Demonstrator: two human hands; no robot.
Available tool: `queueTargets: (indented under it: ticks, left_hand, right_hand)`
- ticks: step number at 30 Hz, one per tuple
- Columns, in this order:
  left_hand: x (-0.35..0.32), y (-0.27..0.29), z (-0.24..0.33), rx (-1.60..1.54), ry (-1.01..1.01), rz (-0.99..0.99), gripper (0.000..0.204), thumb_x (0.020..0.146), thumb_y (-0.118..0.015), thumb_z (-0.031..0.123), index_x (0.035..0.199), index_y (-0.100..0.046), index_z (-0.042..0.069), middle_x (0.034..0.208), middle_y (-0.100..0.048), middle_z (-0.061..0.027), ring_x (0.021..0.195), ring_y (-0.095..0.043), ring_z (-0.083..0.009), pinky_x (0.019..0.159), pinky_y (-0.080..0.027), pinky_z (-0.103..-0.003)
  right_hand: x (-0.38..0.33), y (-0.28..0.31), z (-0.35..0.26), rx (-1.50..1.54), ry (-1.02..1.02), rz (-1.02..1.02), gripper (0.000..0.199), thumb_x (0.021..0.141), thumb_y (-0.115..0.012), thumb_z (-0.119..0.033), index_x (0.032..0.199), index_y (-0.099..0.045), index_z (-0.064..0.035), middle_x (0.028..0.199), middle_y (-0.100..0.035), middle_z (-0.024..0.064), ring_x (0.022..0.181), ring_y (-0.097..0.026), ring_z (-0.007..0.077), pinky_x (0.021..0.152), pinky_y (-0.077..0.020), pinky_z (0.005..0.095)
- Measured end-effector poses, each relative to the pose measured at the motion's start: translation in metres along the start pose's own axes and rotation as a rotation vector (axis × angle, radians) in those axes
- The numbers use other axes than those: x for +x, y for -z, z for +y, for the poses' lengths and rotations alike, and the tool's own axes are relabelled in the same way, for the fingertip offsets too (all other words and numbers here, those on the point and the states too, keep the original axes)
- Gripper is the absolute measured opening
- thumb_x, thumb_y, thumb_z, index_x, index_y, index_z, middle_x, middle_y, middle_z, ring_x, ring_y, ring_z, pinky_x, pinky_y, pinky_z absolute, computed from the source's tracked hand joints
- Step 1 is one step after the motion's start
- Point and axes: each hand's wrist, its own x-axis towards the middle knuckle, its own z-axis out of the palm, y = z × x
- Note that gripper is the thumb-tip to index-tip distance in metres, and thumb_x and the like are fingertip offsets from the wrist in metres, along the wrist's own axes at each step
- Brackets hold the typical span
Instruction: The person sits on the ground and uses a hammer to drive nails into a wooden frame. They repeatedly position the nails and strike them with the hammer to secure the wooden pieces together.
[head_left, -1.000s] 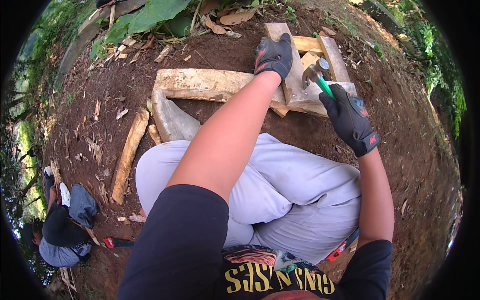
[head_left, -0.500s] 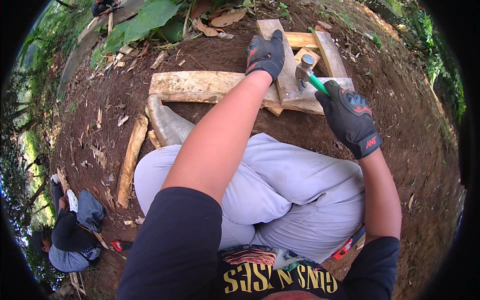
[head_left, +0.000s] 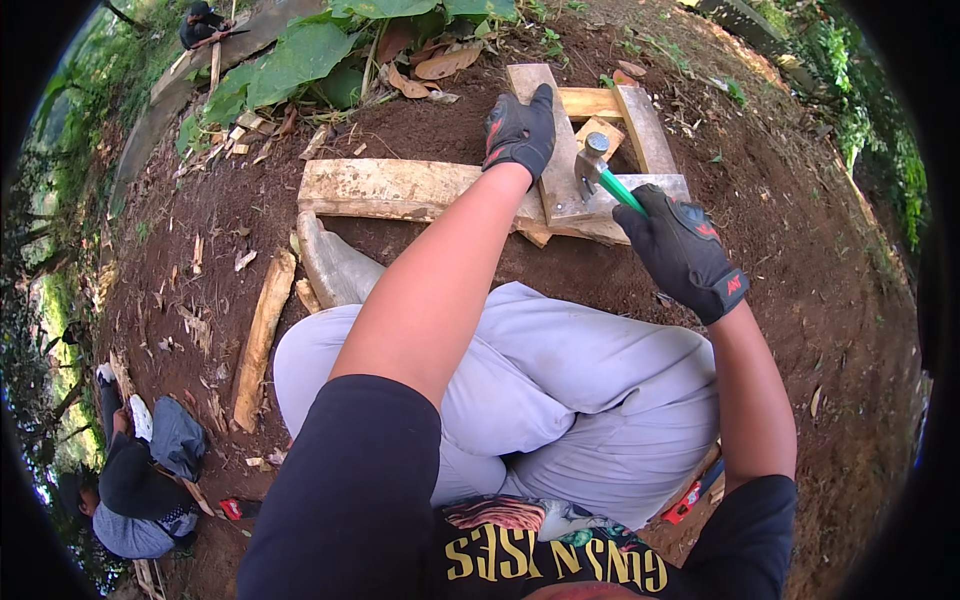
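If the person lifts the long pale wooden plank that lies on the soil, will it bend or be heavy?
The long plank looks thick and rough-sawn, so it would probably stay stiff and feel fairly heavy. Its flat, broad face rests on the soil, so it should slide rather than roll. The left hand presses a joined board, so the planks may lift together.

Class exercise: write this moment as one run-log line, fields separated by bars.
left hand: gloved, pressing on upright plank | right hand: gripping green-handled hammer, head over wooden frame | posture: crouched on soil
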Motion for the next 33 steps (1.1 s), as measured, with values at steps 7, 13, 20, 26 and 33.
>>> queueTargets:
  ticks: [7, 13, 20, 26, 33]
  left_hand:
    - [0.004, 0.004, -0.008, 0.018, -0.029, -0.002, 0.073, 0.101, -0.058, 0.061, 0.132, -0.068, -0.005, 0.135, -0.068, -0.0307, 0.129, -0.064, -0.0472, 0.109, -0.052, -0.053]
    - [-0.004, 0.022, 0.0, 0.174, -0.049, -0.092, 0.074, 0.1, -0.061, 0.061, 0.141, -0.063, -0.001, 0.145, -0.065, -0.0262, 0.136, -0.061, -0.0427, 0.113, -0.05, -0.051]
    - [-0.085, 0.106, 0.026, 0.787, -0.234, -0.368, 0.07, 0.1, -0.06, 0.057, 0.143, -0.063, 0.001, 0.144, -0.065, -0.0279, 0.136, -0.062, -0.0429, 0.112, -0.05, -0.051]
    - [-0.114, 0.096, 0.0, 0.582, -0.259, -0.167, 0.068, 0.103, -0.055, 0.058, 0.14, -0.065, 0.002, 0.136, -0.069, -0.0265, 0.132, -0.064, -0.0424, 0.112, -0.049, -0.051]
    - [-0.057, 0.018, -0.013, 0.525, -0.079, 0.003, 0.073, 0.108, -0.036, 0.062, 0.127, -0.072, 0.001, 0.131, -0.073, -0.0256, 0.127, -0.067, -0.0429, 0.112, -0.046, -0.055]
  right_hand:
    - [-0.051, 0.004, -0.004, 1.626, -0.483, -0.509, 0.04, 0.11, -0.062, -0.037, 0.132, -0.064, -0.0027, 0.069, -0.054, -0.001, 0.052, -0.055, 0.012, 0.05, -0.048, 0.029]
    - [-0.029, -0.025, -0.053, 2.007, -0.291, -0.229, 0.041, 0.112, -0.059, -0.036, 0.136, -0.062, -0.0034, 0.07, -0.051, -0.0034, 0.054, -0.05, 0.0089, 0.054, -0.0465, 0.0268]
    - [-0.068, 0.01, -0.072, 0.715, -0.394, 0.364, 0.054, 0.095, -0.072, -0.028, 0.143, -0.06, -0.0042, 0.095, -0.07, 0.0097, 0.064, -0.068, 0.0176, 0.062, -0.0559, 0.0364]
    - [-0.094, -0.017, -0.056, 0.075, -0.173, 0.452, 0.05, 0.098, -0.067, -0.025, 0.142, -0.06, -0.0041, 0.117, -0.072, 0.0186, 0.099, -0.073, 0.0387, 0.082, -0.0583, 0.0499]
    - [-0.083, -0.005, -0.081, 0.055, -0.127, 0.533, 0.045, 0.104, -0.059, -0.018, 0.146, -0.057, -0.0018, 0.117, -0.071, 0.0254, 0.094, -0.073, 0.0444, 0.08, -0.0578, 0.0531]
